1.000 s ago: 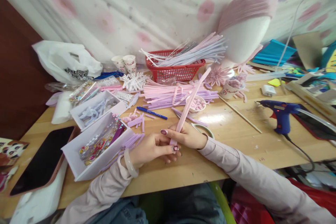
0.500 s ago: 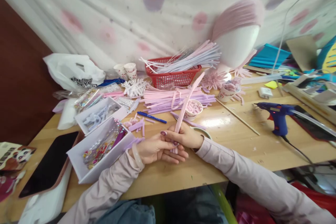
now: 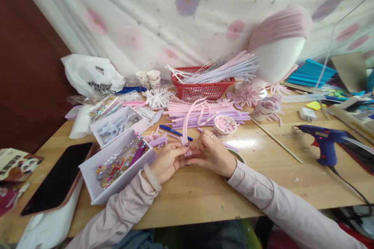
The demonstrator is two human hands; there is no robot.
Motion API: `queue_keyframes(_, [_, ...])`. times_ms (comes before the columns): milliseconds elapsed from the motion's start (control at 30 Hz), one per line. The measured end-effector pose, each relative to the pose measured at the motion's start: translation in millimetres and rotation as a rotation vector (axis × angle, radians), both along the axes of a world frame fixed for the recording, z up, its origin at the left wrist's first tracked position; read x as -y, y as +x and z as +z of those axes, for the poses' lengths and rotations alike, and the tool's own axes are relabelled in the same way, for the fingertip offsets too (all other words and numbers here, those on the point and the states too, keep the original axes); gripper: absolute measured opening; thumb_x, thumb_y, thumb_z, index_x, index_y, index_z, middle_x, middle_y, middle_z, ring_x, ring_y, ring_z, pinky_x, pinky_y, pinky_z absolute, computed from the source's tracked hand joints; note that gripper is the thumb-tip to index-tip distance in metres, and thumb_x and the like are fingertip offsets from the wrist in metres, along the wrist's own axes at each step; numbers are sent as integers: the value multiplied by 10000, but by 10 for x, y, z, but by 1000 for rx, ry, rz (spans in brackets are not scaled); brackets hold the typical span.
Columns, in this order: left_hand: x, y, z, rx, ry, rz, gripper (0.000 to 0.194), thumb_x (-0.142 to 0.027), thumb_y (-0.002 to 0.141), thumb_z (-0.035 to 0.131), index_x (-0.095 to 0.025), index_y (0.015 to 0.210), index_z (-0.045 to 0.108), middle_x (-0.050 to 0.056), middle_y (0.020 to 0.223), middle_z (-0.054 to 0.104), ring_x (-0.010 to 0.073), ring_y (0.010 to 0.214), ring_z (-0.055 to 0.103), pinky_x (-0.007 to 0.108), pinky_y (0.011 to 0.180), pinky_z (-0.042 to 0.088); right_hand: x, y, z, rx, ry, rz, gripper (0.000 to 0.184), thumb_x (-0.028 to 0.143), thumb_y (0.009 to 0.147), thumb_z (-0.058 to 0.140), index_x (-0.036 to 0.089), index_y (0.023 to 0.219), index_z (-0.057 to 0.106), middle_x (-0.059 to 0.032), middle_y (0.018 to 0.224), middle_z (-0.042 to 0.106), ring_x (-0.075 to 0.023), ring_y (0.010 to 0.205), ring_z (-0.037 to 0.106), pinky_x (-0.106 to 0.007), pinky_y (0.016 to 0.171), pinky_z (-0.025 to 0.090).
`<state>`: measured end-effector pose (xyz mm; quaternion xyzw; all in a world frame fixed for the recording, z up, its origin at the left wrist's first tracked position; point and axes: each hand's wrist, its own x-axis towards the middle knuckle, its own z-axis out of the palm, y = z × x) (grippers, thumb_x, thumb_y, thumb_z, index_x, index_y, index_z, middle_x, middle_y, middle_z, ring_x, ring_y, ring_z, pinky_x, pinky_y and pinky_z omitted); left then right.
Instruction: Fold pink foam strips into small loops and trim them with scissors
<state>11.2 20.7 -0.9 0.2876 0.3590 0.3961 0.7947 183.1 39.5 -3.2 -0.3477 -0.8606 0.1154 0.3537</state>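
Pink pipe cleaners, several in a thin bundle, rise from between my hands and arch over to the right at the top. My left hand pinches the bundle near its lower end between thumb and fingers. From the right, my right hand is closed with bent fingers at the same lower end, its thumb along the bottom; its fingertips are partly hidden. Just behind my hands lie a blue pen and a pile of pink and purple pipe cleaners. A paper cup of small pink pieces stands beyond my right hand.
White boxes of beads and trinkets stand left, beside a phone. A red basket of pipe cleaners is at the back, near a white mannequin head. On the right are a wooden stick and a blue glue gun.
The pipe cleaners went from leaning right to standing up and bending over at the top. My left hand, open under them before, now pinches them; my right hand moved to their lower end.
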Motion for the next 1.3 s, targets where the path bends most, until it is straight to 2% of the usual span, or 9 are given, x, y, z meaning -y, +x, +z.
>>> queue_keyframes(67, [24,29,-4,-13,4,-24,131,-210,691,700,-85,712,670,98,792,697,147,729,636,209,634,452,-7,-11,-22,23,-1,3,442,466,720,663,217,674,301,9,683,407,-147,616,410,-298,600,396])
queue_keyframes(200, [48,62,-9,-19,-1,-61,208,-255,651,730,-85,762,687,103,836,696,174,803,622,264,739,446,-17,-19,-55,40,5,34,406,422,764,628,223,671,286,20,671,384,-148,613,410,-368,734,425])
queue_keyframes(333, [65,71,-17,-44,43,-75,252,-301,646,734,-86,769,694,98,806,693,168,768,616,262,720,433,-7,-10,-21,47,-34,65,410,401,752,638,221,665,279,13,675,391,-147,617,411,-321,648,409])
queue_keyframes(500, [113,68,45,-185,297,-120,266,-357,709,684,-115,815,716,80,808,702,201,824,616,283,777,420,34,3,73,-16,-66,180,451,448,671,690,218,667,302,2,693,430,-142,627,415,-271,557,361])
queue_keyframes(600, [138,55,68,-289,398,-91,270,-365,742,650,-122,836,722,69,805,702,196,805,609,271,749,422,57,-6,86,-54,-38,197,405,408,700,669,216,675,313,-8,707,446,-147,645,430,-277,574,378])
queue_keyframes(733, [139,63,21,-250,245,-47,307,-392,724,657,-96,780,715,63,680,676,152,644,578,242,613,401,56,-26,41,30,-65,135,331,368,737,631,206,689,346,-17,716,447,-151,650,430,-274,569,376])
queue_keyframes(967, [156,111,16,-49,-25,-45,287,-366,636,729,-95,701,663,96,701,687,202,747,637,284,686,443,58,-28,50,169,-211,153,244,238,686,595,199,686,354,8,694,433,-131,631,422,-247,560,331])
queue_keyframes(1100, [179,120,-11,-68,-38,-17,258,-335,638,724,-94,670,639,104,706,692,189,713,640,263,646,435,65,-20,83,173,-240,168,281,311,696,607,198,676,350,8,679,438,-128,610,411,-248,555,317])
queue_keyframes(1300, [204,162,1,-77,-45,19,255,-349,625,727,-121,640,613,76,657,687,182,664,640,276,643,452,87,-43,101,165,-222,149,244,264,693,575,195,659,344,-9,690,462,-134,629,430,-241,560,322])
